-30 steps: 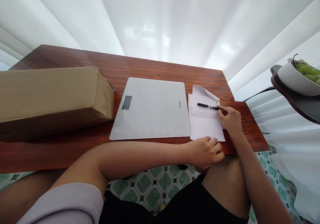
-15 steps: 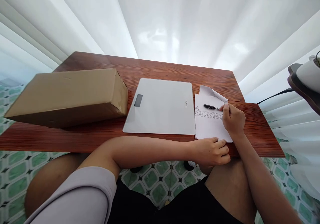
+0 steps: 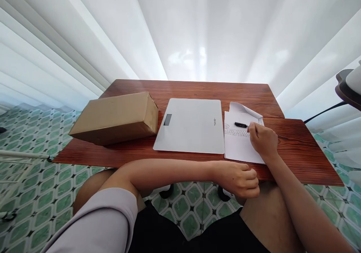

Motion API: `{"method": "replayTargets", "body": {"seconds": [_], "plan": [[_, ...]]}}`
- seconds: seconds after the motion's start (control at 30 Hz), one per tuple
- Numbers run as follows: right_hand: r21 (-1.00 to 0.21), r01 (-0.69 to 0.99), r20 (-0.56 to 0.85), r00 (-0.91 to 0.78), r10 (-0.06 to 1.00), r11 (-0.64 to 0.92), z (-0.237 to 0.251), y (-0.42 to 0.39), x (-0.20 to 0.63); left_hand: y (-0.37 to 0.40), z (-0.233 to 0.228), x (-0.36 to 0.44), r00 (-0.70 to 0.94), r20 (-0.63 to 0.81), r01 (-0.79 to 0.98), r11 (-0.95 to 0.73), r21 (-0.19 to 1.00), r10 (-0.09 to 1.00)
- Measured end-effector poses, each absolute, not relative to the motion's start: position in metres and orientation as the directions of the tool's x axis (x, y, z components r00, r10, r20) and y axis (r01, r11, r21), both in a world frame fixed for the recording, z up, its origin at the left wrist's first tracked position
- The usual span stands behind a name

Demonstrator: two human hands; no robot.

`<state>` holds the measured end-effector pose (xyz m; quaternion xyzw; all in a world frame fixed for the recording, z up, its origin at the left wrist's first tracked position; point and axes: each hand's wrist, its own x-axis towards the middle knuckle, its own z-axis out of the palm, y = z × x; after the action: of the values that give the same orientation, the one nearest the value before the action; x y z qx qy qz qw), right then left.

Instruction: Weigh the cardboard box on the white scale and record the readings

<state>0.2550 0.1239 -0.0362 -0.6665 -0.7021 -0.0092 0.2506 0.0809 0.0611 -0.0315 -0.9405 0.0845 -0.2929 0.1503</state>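
Observation:
My right hand (image 3: 264, 140) rests closed on the right part of the white sheets of paper (image 3: 242, 150). Its thumb and finger meet beside the thin end of a black pen (image 3: 240, 125) lying on the paper; the curled fingers hide what they hold, if anything. Rows of small printed characters run across the sheet, and its top edge curls over. Below the paper, at the table's front edge, my left hand (image 3: 243, 179) has its fingers curled, with nothing seen in them. A flat white scale (image 3: 191, 128) with a grey display lies left of the paper.
A closed brown cardboard box (image 3: 115, 117) sits at the left on the reddish wooden table (image 3: 191, 88). White curtains (image 3: 225, 31) hang behind. At the right edge, a dark shelf (image 3: 345, 85) carries a white pot (image 3: 354, 81). Green patterned tiles (image 3: 187, 204) cover the floor.
The view has shifted, so the box and scale appear farther right. My left hand has drawn back off the paper's lower edge and its fingers curl more. My right hand stays by the pen.

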Motion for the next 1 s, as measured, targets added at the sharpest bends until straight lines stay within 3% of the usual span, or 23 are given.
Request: {"method": "replayTargets", "body": {"seconds": [0.2, 0.33, 0.6, 1.0], "plan": [[-0.352, 0.930, 0.319, 0.012, 0.948, 0.107, -0.036, 0.122, 0.253, 0.067, 0.000, 0.032, 0.836, 0.517, 0.093, -0.883, -0.460, -0.182], [-0.355, 0.931, 0.291, 0.022, 0.957, 0.086, -0.032, 0.120, 0.254, 0.066, 0.022, -0.013, 0.861, 0.509, 0.284, -0.814, -0.506, -0.016], [-0.327, 0.942, 0.290, 0.024, 0.957, 0.075, -0.027, 0.111, 0.253, 0.052, 0.036, -0.090, 0.691, 0.675, 0.631, -0.672, -0.388, 0.259], [-0.185, 0.963, 0.443, -0.096, 0.891, 0.196, -0.040, 0.108, 0.250, 0.038, 0.045, -0.151, 0.455, 0.779, 0.837, -0.505, -0.209, 0.431]]}}
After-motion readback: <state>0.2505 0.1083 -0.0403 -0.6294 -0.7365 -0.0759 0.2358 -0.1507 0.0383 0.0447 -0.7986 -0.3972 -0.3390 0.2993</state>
